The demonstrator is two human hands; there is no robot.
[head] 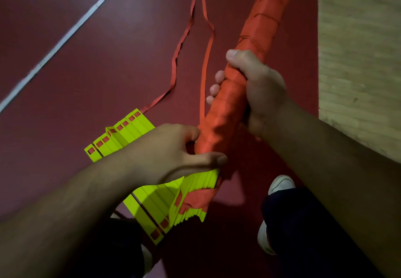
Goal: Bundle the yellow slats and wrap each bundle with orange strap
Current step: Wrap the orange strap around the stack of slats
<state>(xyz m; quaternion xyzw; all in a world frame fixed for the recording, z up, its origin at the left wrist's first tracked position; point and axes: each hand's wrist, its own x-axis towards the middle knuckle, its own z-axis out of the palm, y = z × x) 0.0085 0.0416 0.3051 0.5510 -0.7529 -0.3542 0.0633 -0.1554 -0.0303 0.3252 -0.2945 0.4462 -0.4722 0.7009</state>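
A wrapped bundle (260, 23), covered in orange strap along the whole length that shows, is held off the ground in both hands, its long axis running from low and near the person up and away to the right; a fan of unbundled yellow slats (130, 134) spreads at its near end, below and to the left, and passes under the left forearm with its long axis lying across that of the bundle.

The left hand (173, 147) grips the bundle's near end, fingers curled round it and thumb pressed along the underside, just above the fan; the right hand (260, 91) is wrapped round the bundle's middle, thumb pointing up the shaft and fingertips showing on the far side.

The left hand is the nearer to the loose slats, so it looks best placed for any gathering of them, with the right hand steadying.

Loose strap (184, 39) trails in two lines across the maroon floor (108, 60), away from the slats and the bundle's near end towards the top of the view.

Small orange-red squares mark the slat ends; no brand, label or writing can be read.

A white line (65, 36) crosses the floor at left; pale wood floor (358, 49) lies at right; a white shoe (281, 184) shows below the bundle.
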